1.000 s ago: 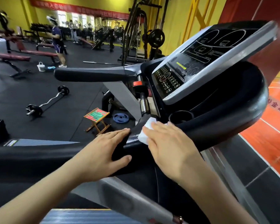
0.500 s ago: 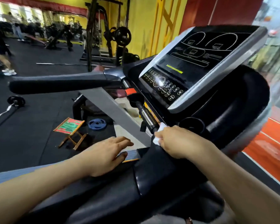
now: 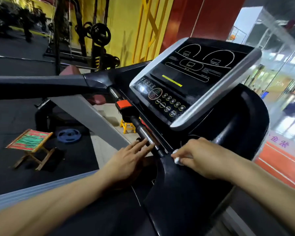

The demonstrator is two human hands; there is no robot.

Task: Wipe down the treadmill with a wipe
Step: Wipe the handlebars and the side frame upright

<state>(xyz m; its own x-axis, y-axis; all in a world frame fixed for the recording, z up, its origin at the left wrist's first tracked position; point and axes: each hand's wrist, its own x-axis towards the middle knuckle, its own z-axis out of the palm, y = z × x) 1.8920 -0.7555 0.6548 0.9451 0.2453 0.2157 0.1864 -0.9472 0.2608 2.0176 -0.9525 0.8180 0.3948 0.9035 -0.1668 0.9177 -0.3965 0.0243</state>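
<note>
Head view gives me the treadmill from above, its console tilted toward me. My right hand curls around a white wipe, clamped on it and pressing it against the black plastic housing just below the console, beside the cup holder. Only a small edge of the wipe shows past the fingers. My left hand lies with fingers straight and slightly apart, fingertips touching the chrome bar under the red safety clip. A folding stool and a blue weight plate sit on the floor to the left.
</note>
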